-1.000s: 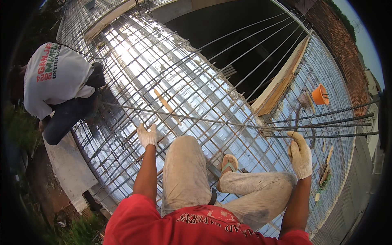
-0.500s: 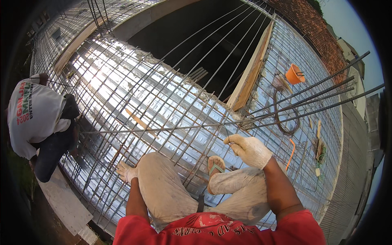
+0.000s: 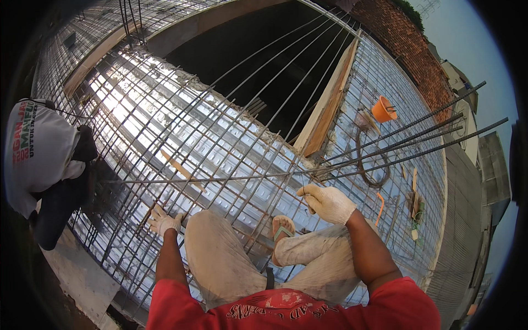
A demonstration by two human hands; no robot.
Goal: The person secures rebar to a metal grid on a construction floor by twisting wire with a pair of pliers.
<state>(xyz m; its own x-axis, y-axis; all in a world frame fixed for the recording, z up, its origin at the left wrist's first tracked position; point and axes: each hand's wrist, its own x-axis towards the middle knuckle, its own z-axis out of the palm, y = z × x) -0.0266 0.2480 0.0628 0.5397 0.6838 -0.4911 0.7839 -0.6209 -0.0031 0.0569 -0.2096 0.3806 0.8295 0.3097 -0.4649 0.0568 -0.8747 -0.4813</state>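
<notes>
Both my hands wear pale work gloves. My left hand (image 3: 163, 221) lies with fingers spread on the steel rebar grid (image 3: 242, 157), beside my left knee. My right hand (image 3: 328, 202) is raised over the grid in front of my right knee, fingers curled in a pinch. A thin dark wire (image 3: 302, 181) sticks up from its fingertips; the rest is hidden by the glove. Just beyond that hand, a long bar (image 3: 220, 180) crosses the grid toward the left. Shiny ribbed metal decking (image 3: 159, 104) shows beneath the bars.
A co-worker (image 3: 47, 154) crouches at the left. Past the grid gapes a dark opening (image 3: 236, 49), edged by a wooden board (image 3: 333, 99). Thick bars (image 3: 429, 129) jut out at the right, near an orange bucket (image 3: 384, 109) and a coiled wire bundle (image 3: 369, 170).
My left hand has slid forward and a little left along the grid, away from my knee. My right hand keeps its pinch on the wire. The whole view has shifted slightly.
</notes>
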